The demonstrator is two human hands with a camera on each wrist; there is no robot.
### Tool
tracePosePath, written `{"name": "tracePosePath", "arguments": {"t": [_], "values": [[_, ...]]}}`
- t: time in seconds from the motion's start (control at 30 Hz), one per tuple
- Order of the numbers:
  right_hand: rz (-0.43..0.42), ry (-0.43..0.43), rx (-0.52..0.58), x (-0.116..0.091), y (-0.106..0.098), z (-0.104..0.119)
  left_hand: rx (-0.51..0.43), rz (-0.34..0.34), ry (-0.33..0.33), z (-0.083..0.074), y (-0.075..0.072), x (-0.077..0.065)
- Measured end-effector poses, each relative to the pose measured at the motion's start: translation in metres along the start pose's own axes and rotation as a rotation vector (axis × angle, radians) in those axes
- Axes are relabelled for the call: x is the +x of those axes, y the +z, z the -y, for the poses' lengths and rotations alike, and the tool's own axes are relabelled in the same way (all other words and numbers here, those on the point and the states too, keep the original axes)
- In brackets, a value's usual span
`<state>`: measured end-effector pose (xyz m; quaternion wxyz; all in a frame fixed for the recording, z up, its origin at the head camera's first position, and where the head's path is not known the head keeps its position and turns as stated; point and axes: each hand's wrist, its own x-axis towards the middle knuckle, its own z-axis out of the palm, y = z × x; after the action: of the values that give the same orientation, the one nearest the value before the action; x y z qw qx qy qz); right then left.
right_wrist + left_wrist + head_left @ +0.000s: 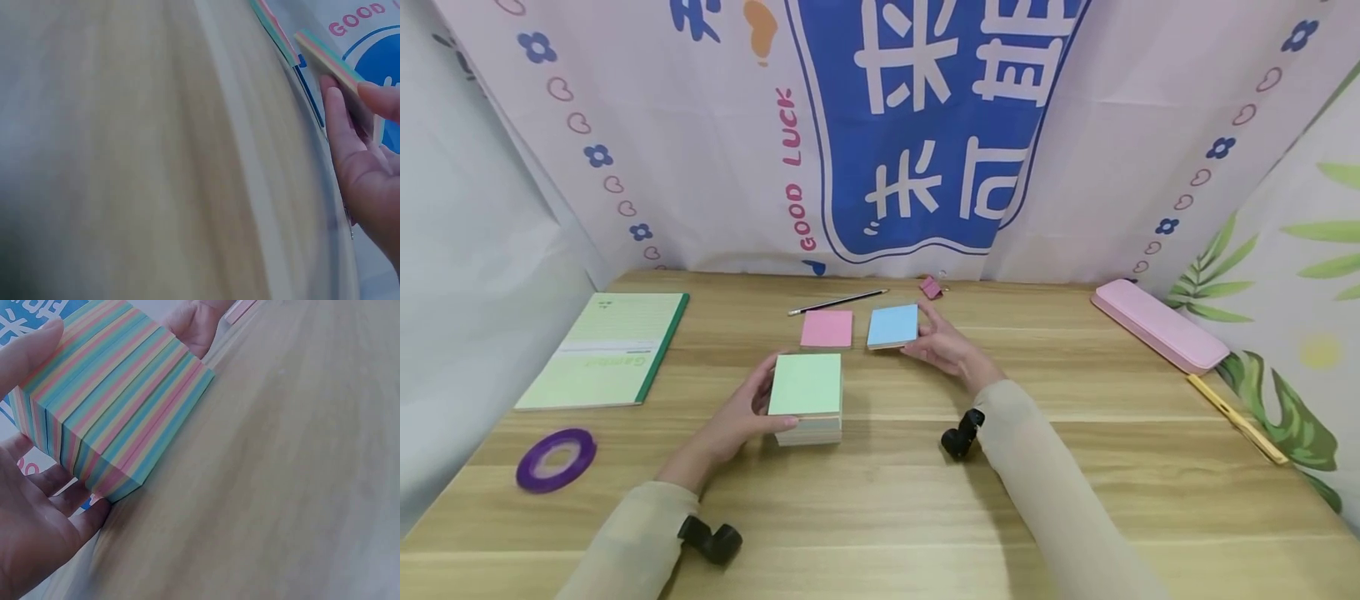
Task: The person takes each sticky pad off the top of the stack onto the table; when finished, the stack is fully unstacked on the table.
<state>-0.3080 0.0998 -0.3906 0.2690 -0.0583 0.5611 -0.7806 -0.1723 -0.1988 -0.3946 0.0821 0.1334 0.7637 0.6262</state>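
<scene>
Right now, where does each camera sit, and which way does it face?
Head view: worn on the head, facing forward and down at the table; the left hand, right hand and sleeves show.
Left wrist view: worn on that wrist, facing the left hand holding the paper stack; the right hand shows beyond.
Right wrist view: worn on that wrist, facing the right hand holding the blue pad; no left hand shows.
Shared: head and left wrist views both show the paper stack and both hands.

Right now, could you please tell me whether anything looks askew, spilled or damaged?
Nothing looks spilled or damaged; the blue pad is askew beside the pink pad, apparently because the right hand grips it.
</scene>
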Motion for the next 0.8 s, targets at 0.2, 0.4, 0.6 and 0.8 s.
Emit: {"name": "tracePosePath", "arguments": {"t": [0.2,0.4,0.6,0.8], "values": [[-0.054,0.042,-0.059,0.01,0.002,-0.003,0.013,-0.009,-0.003,0.0,0.001,0.0],[-0.094,0.057,-0.131,0.011,0.005,0.0,0.008,-0.006,-0.001,0.0,0.002,0.0],[-0.078,0.045,-0.269,0.003,0.005,0.007,0.006,-0.007,-0.01,-0.001,0.001,-0.001],[-0.097,-0.009,-0.415,-0.015,0.002,0.017,0.001,-0.004,-0.005,-0.001,0.0,-0.001]]}}
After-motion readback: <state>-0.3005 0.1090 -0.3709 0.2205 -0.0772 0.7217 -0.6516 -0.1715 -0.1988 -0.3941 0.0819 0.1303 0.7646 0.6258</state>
